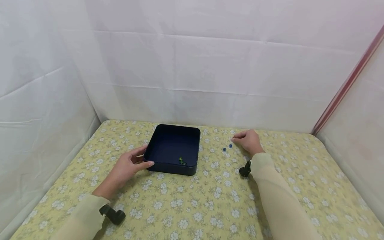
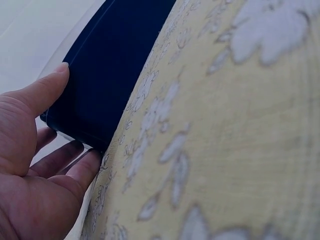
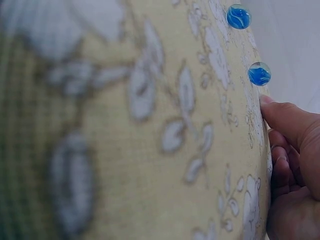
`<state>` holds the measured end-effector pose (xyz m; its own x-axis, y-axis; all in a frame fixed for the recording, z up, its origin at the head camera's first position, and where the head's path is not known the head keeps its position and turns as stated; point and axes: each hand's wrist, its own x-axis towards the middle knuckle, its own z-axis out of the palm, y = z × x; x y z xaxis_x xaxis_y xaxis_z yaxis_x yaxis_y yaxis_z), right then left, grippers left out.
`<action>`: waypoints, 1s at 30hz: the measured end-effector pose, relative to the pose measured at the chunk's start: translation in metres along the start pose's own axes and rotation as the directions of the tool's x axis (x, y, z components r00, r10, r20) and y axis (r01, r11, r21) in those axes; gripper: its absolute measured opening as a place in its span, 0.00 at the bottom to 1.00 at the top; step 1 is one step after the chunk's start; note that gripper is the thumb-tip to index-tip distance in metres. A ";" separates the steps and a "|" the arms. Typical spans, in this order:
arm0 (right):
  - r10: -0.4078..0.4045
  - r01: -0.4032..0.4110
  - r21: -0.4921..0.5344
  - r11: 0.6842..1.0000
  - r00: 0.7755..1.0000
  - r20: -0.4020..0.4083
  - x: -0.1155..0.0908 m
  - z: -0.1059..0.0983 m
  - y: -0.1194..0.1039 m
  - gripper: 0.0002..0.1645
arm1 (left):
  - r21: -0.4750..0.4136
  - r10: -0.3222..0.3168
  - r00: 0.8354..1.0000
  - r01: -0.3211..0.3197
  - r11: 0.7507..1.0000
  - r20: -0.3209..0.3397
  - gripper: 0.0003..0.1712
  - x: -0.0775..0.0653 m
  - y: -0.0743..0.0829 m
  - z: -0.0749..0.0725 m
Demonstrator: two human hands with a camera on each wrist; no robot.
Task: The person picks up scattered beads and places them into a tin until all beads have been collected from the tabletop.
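My left hand (image 1: 127, 166) grips the near left corner of a dark navy box (image 1: 171, 169), thumb on the front wall and fingers along the left side. In the left wrist view, the thumb (image 2: 50, 87) presses on the blue wall of the box. Several small green marbles (image 1: 181, 160) lie inside by the front wall. Over at the right, my right hand (image 1: 249, 141) is down at the cloth with fingers bent and fingertips low. I cannot tell whether it pinches anything. Just left of its thumb (image 3: 287, 117) lie two clear marbles with blue swirls, one nearer (image 3: 259, 74) and one farther (image 3: 239, 16).
A yellow cloth with white flowers (image 1: 192, 213) covers the table. White sheets (image 1: 192, 63) hang behind and at both sides, with a red strip (image 1: 348, 83) at the right corner. Both wrists wear black camera mounts (image 1: 112, 215).
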<state>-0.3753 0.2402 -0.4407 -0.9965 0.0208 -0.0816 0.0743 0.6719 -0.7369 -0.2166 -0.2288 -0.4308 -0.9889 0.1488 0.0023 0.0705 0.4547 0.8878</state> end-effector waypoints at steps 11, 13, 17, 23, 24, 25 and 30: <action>-0.003 0.003 0.003 1.000 1.000 0.006 -0.005 0.005 0.001 0.17 | 0.020 -0.017 1.000 0.017 1.000 -0.001 0.49 -0.002 -0.003 -0.003; -0.013 0.014 -0.006 1.000 1.000 0.001 -0.004 0.005 0.001 0.17 | 0.023 -0.016 1.000 0.016 1.000 -0.002 0.49 -0.002 -0.003 -0.003; -0.018 0.018 -0.014 1.000 1.000 0.005 -0.003 0.004 -0.001 0.18 | 0.018 -0.019 1.000 0.019 1.000 -0.002 0.49 -0.001 -0.001 -0.003; -0.020 0.020 -0.016 1.000 1.000 0.002 -0.004 0.002 -0.002 0.17 | 0.011 -0.013 1.000 0.013 1.000 -0.003 0.48 0.000 -0.001 -0.002; -0.015 0.015 -0.018 1.000 1.000 0.000 -0.004 0.002 -0.002 0.17 | 0.010 -0.012 1.000 0.012 1.000 -0.002 0.48 0.000 -0.001 -0.002; -0.014 0.014 -0.020 1.000 1.000 -0.001 -0.004 0.002 -0.002 0.17 | 0.007 -0.010 1.000 0.010 1.000 0.000 0.48 0.000 -0.001 -0.001; -0.005 0.005 -0.019 1.000 1.000 -0.007 -0.006 0.000 -0.002 0.17 | 0.002 -0.003 1.000 0.003 1.000 0.005 0.48 0.001 -0.001 0.000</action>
<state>-0.3698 0.2386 -0.4391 -0.9971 0.0222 -0.0733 0.0685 0.6862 -0.7242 -0.2181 -0.2289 -0.4316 -0.9884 0.1518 -0.0032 0.0673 0.4570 0.8869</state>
